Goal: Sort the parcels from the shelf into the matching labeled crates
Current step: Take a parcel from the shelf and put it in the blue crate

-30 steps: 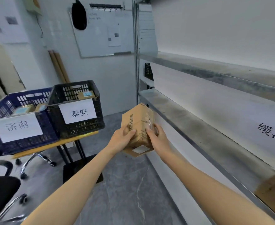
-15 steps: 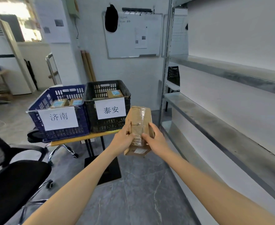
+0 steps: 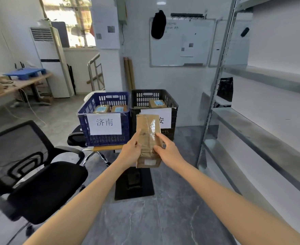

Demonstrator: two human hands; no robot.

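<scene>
Since a second ago you've swung from shelf [image 3: 262,128] to crates; left hand [image 3: 130,152] and right hand [image 3: 168,151] grip the parcel [image 3: 148,137] mid-frame. Blue crate [image 3: 104,138] and black crate [image 3: 170,105] already hold parcels; this one's unsorted.

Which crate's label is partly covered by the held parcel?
The black plastic crate, right of the blue plastic crate; the brown cardboard parcel hides part of its label.

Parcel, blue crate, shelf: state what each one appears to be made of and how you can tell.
Parcel: brown cardboard by the look, matte, with a glossy strip of clear tape down its face that glints.
Blue crate: likely moulded plastic, slightly shiny, its walls pierced by regular slots.
Shelf: probably galvanised steel, dull grey with mottled patches and a folded front edge.
</scene>
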